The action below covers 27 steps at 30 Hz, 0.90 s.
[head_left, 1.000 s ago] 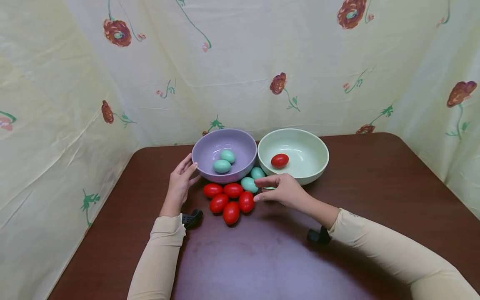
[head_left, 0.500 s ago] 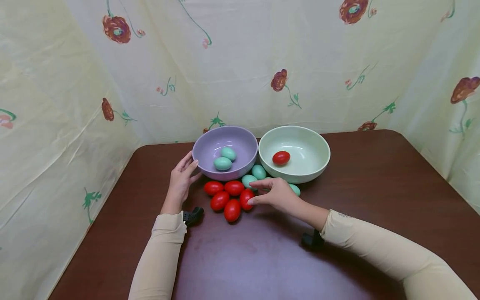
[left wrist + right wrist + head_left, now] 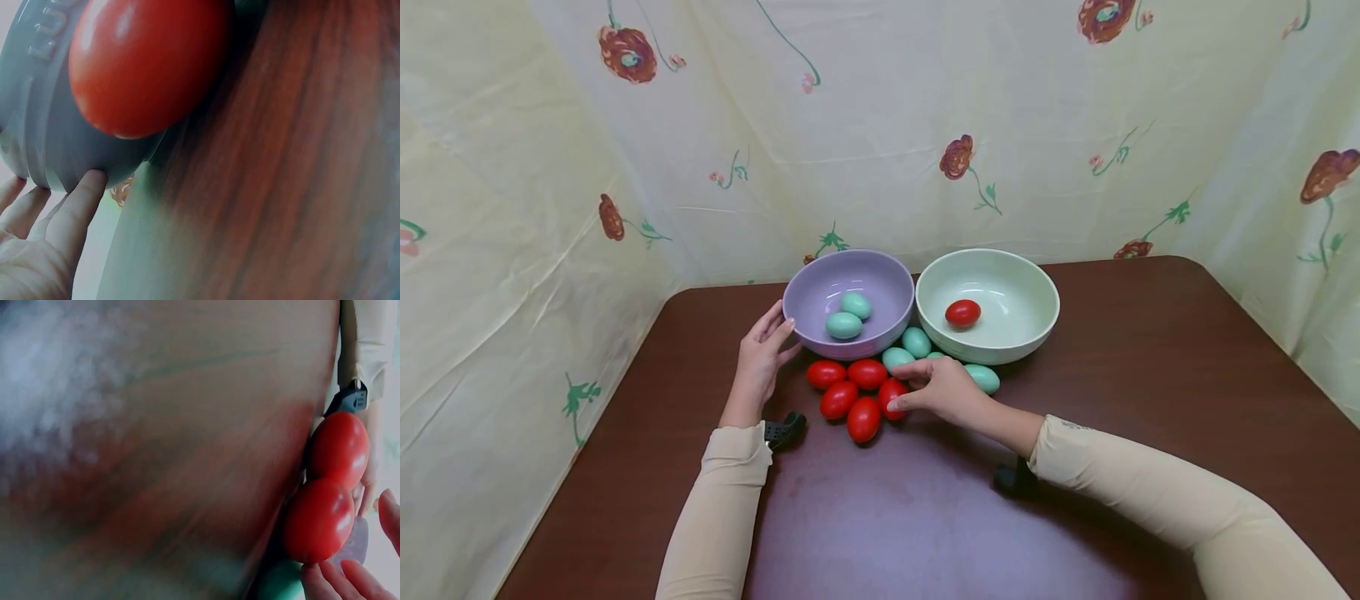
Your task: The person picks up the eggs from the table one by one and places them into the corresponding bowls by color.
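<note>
My left hand (image 3: 760, 354) touches the left side of the purple bowl (image 3: 891, 293), thumb by the rim; in the left wrist view its fairly straight fingers (image 3: 78, 212) lie against the bowl's wall. Two mint-green eggs (image 3: 844, 325) lie inside. Spread around the rightmost red egg (image 3: 891, 392) of a cluster are the thumb and fingers of my right hand (image 3: 951, 390). In the right wrist view, the fingertips (image 3: 315, 578) are right at a red egg (image 3: 319, 519), the thumb standing off from it. The pale green bowl (image 3: 1030, 312) contains one red egg (image 3: 962, 314).
Several more red eggs (image 3: 863, 419) sit before the purple bowl. Mint-green eggs (image 3: 916, 342) lie near the bowls, one (image 3: 982, 378) right of my right hand and another partly behind it. A flowered curtain (image 3: 865, 167) hangs behind the brown table (image 3: 1120, 358).
My right hand has moved left and slightly down to the rightmost red egg, exposing a mint-green egg on its right. My left hand keeps its place at the purple bowl.
</note>
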### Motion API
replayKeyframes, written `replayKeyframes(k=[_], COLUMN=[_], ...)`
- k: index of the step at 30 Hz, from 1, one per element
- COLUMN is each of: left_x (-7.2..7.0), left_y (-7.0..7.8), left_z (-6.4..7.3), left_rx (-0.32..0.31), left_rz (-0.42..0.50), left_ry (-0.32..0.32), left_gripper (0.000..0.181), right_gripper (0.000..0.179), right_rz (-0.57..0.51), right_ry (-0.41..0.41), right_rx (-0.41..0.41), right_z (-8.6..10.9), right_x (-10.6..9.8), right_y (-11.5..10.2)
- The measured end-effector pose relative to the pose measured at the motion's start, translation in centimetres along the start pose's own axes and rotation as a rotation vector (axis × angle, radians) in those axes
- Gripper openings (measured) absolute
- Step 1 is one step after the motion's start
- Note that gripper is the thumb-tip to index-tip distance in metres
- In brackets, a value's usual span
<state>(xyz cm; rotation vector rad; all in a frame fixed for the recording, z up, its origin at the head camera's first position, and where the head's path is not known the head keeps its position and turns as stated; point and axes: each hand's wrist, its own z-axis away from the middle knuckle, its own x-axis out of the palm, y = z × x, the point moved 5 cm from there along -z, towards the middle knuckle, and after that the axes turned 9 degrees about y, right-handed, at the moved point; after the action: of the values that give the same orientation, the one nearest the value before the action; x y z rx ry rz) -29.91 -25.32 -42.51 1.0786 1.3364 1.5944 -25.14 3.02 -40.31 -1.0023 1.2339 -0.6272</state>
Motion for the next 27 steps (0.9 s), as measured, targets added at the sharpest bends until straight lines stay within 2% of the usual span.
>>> replayKeyframes(k=[10, 27], left_x=[-0.16, -0.14], left_y=[-0.16, -0.15], left_z=[-0.16, -0.31], left_rx=[-0.004, -0.01], left_rz=[-0.002, 0.003], left_ry=[0.001, -0.005], left_gripper=[0.058, 0.059], right_gripper=[0.052, 0.049], right_rz=[-0.032, -0.019], right_ry=[-0.103, -0.116], right_rx=[0.029, 0.054], right_z=[0.16, -0.01], right_x=[0.9, 0.89], right_y=[0.45, 0.71])
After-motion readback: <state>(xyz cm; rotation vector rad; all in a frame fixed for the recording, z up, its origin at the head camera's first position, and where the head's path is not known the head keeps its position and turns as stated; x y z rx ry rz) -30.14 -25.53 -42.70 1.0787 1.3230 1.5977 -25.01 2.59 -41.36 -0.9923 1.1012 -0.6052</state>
